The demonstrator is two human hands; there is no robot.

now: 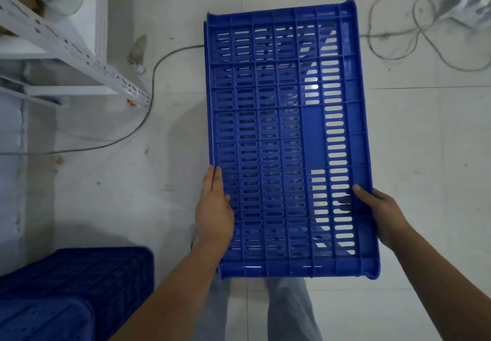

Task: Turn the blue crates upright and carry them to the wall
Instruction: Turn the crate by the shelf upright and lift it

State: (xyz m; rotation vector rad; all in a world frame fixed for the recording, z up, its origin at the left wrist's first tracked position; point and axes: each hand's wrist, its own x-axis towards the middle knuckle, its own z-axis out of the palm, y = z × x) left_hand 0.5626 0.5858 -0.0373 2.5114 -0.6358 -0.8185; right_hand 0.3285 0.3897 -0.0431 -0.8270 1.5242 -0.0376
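Both my forearms reach forward and down from the bottom corners, over my trouser legs (287, 311). My left hand (214, 209) lies flat with straight fingers against the left edge of the blue crate (281, 138), unclenched. My right hand (382, 214) grasps the right rim, thumb on the slotted face, fingers hidden behind. Between them, the crate hangs above the tiled floor (425, 154), slotted wall facing me. More blue crates (71, 293) sit low on my left.

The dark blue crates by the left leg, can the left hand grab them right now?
Probably not yet. The left hand is pressed flat on the held crate, so it would need to let go before reaching down to the stacked crates.
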